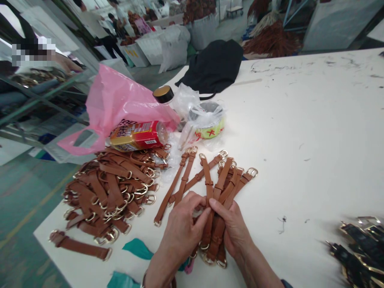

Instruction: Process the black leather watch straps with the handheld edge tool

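My left hand (pixel 183 226) is closed in a pinch at the left edge of a brown buckle strap (pixel 207 178). From the other side, my right hand (pixel 232 226) presses its thumb on the same strap, with its fingers curled underneath and partly hidden. Under and around my hands lies a fanned bunch of similar brown straps (pixel 223 178) with gold-coloured buckles and end rings. Just left of it rest two or three more straps (pixel 169 194). A large heap of brown straps (pixel 111 188) lies farther left, and a single strap (pixel 82 246) sits near the table's corner.
Behind the heap are a pink plastic bag (pixel 120 92), a red-and-gold bottle (pixel 138 136), a black-and-gold lid (pixel 163 94) and a bagged tape roll (pixel 208 122). A black bag (pixel 214 66) lies at the white table's (pixel 300 120) far edge; black straps (pixel 357 248) lie right; teal scraps (pixel 138 248) lie front left.
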The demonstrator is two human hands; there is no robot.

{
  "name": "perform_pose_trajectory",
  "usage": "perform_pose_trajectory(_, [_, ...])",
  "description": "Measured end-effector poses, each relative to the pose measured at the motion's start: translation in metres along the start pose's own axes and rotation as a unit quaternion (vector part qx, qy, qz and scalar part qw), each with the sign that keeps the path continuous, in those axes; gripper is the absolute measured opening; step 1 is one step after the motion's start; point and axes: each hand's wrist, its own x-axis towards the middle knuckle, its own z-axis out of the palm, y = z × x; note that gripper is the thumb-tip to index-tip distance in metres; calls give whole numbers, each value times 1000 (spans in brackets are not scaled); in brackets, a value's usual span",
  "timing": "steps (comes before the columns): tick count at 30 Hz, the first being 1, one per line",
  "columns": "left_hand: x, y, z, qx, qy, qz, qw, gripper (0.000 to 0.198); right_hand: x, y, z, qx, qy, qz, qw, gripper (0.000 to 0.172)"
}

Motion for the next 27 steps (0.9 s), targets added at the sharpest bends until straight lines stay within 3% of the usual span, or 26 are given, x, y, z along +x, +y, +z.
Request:
perform_pose_trajectory(3, [-1,-1,-2,-17,-31,29,999,13,0,-1,1,-5,9,2,1000,35])
perform_pose_trajectory(5, [5,-13,-7,3,-29,10,1000,18,0,-1,0,-11,21,16,1000,39])
perform_pose_trajectory(9, [24,-45,-11,182,125,-134,966,25,0,-1,0,-24,48,40,998,34])
perform_pose_trajectory(12, [32,-57,-6,222,132,-156,953,20,0,-1,0,-21,51,43,998,32])
perform_pose_trajectory(18, [33,-52,-1,232,154,-181,943,25,0,-1,0,-13,56,40,998,38])
perform_pose_trajectory(23, [34,-44,-9,191,203,-189,942,26,-1,-1,1,-7,21,51,998,39])
perform_pose_trajectory(27, [36,-33,-16,158,216,-167,949,25,0,0,0,-24,39,35,998,41])
